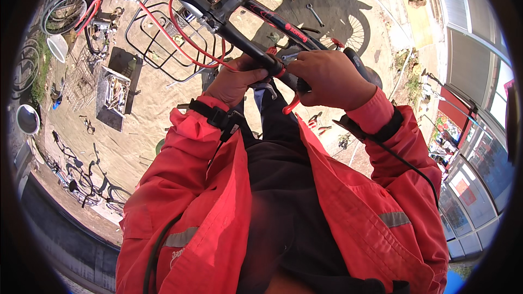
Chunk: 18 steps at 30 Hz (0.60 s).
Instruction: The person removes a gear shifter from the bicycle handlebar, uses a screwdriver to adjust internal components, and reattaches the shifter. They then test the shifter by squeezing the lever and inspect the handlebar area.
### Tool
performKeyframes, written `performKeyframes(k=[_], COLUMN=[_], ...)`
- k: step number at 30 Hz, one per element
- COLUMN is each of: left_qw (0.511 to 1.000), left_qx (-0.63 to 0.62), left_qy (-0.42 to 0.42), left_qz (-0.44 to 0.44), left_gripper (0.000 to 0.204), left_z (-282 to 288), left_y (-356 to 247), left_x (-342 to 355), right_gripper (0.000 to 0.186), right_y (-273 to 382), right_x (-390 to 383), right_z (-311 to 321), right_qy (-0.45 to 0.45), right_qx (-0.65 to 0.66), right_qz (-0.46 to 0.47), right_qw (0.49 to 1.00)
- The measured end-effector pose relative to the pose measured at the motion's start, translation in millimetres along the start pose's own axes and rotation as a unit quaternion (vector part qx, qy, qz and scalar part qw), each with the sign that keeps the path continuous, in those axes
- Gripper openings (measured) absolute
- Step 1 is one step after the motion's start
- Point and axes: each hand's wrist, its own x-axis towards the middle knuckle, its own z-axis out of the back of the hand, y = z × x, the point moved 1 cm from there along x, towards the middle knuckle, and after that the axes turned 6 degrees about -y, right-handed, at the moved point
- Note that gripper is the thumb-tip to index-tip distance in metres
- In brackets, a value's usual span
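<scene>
A black bicycle handlebar (238, 37) slants from the upper left down to my hands. My left hand (231, 84) is closed at the bar, thumb and fingers pinched beside a red ring (279, 70); its fingertips are partly hidden. Just to the right, my right hand (335, 79) wraps around the black grip (289, 80) at the bar's end. Below its knuckles a red brake lever (291, 105) sticks out. Red cables (182, 41) loop from the bar past a black wire basket (158, 49). The dark frame tube (283, 27) runs behind my hands.
On the sandy ground lie a wrench (315, 15) and red-handled tools (314, 121). At left stand a dark box (111, 98) of scraps, a white bucket (28, 119) and several bicycles (65, 11). A glass-fronted building (474, 190) borders the right.
</scene>
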Motion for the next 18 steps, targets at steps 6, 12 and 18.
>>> performKeyframes(k=[6, 12, 18], left_qw=[1.000, 1.000, 1.000], left_qx=[-0.011, -0.013, -0.020], left_qy=[-0.001, -0.002, -0.006], left_qz=[-0.006, -0.006, 0.006], left_gripper=[0.041, 0.040, 0.039], left_z=[-1, 0, 1], left_y=[-1, -2, 1], left_x=[-2, -2, -2], right_gripper=[0.027, 0.022, 0.030], right_y=[6, 7, 5], right_x=[12, 27, 18], right_z=[8, 18, 11], right_qy=[0.035, 0.122, 0.079], right_qx=[-0.058, -0.111, -0.037], right_qz=[0.036, 0.075, 0.037], right_qw=[0.997, 0.983, 0.995])
